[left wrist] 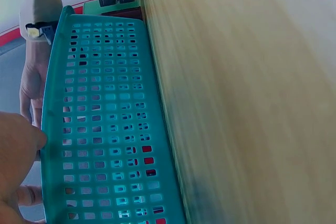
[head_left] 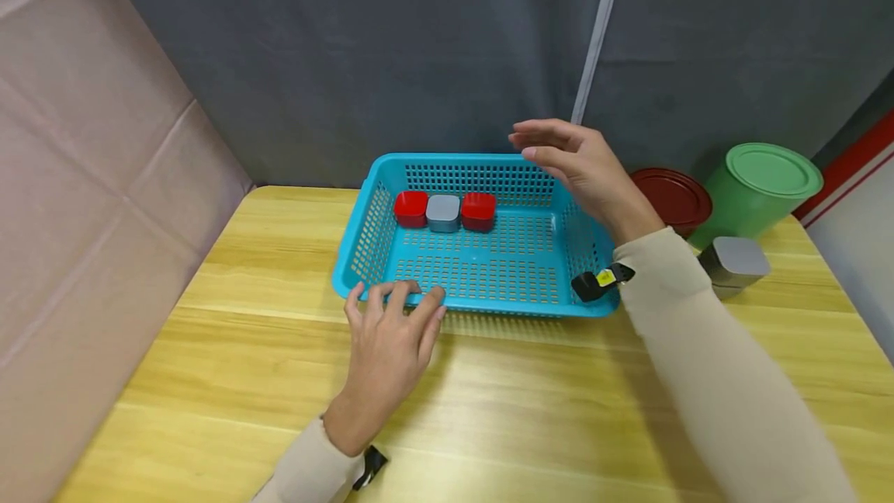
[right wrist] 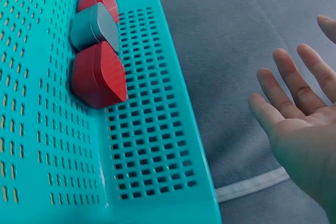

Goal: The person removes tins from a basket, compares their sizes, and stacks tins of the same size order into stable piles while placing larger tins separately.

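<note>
Beige sleeve (head_left: 712,371), right hand (head_left: 590,169), fingers apart, left hand (head_left: 387,344) clamped on rim (head_left: 503,307) of rectangular turquoise plastic basket (head_left: 517,266), inside two rounded red boxes (head_left: 478,213), one grey box (head_left: 443,213)

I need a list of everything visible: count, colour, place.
Curtain: one, grey, back.
Table: one, yellow, centre.
Basket: one, blue, on table.
Red boxes: two, red, in basket.
Grey box: one, grey, between red boxes.
Round item: one, dark red, right of basket.
Canister: one, green, right rear.
Grey block: one, maybe two stacked, grey, right of basket.
Cloth: one, pinkish, left.
Panel: one, red and white, right edge.
Wrist devices: two, black, one per side.
Sleeves: two, beige, one per side.
Left grip: one, bare, at basket's near rim.
Right grip: one, bare, near basket's far right corner.
</note>
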`<state>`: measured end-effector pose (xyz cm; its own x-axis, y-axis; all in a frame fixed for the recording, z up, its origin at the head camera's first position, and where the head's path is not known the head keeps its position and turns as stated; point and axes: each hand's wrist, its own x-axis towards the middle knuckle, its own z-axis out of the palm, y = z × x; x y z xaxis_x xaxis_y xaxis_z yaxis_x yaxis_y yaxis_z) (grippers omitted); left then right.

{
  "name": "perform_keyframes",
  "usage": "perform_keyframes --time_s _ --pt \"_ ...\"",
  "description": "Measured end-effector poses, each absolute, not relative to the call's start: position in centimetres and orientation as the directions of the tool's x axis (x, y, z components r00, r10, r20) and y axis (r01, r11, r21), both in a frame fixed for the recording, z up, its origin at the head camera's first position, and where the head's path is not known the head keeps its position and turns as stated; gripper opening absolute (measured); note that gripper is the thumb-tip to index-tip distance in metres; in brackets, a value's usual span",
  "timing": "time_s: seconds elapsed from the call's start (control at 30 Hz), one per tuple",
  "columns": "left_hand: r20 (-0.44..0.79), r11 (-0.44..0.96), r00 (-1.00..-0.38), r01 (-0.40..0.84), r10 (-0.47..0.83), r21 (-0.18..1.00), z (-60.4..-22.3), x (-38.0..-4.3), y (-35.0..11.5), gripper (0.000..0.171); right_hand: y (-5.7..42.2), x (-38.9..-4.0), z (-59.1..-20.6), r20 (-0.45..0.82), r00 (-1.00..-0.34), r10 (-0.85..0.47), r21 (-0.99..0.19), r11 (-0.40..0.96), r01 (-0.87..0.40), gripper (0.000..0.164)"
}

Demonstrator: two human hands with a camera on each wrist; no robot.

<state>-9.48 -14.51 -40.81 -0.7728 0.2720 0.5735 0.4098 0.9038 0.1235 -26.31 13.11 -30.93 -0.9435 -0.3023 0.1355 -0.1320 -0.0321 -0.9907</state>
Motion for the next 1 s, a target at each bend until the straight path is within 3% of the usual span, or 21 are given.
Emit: perform_keyframes --time_s 0.43,1.0 --pt "0.584 0.899 -0.761 0.423 0.283 0.115 -41.0 -9.6 -14.5 0.019 10.5 -28.5 -33.2 0.115 -0.939 -0.324 -0.993 -0.036 -0.109 0.038" --pt "0.583 0.9 -0.764 0.419 0.277 0.121 -41.1 -9.5 -14.5 0.02 9.0 -30.3 -35.2 0.023 -0.932 -0.363 -0.988 0.131 -0.076 0.044"
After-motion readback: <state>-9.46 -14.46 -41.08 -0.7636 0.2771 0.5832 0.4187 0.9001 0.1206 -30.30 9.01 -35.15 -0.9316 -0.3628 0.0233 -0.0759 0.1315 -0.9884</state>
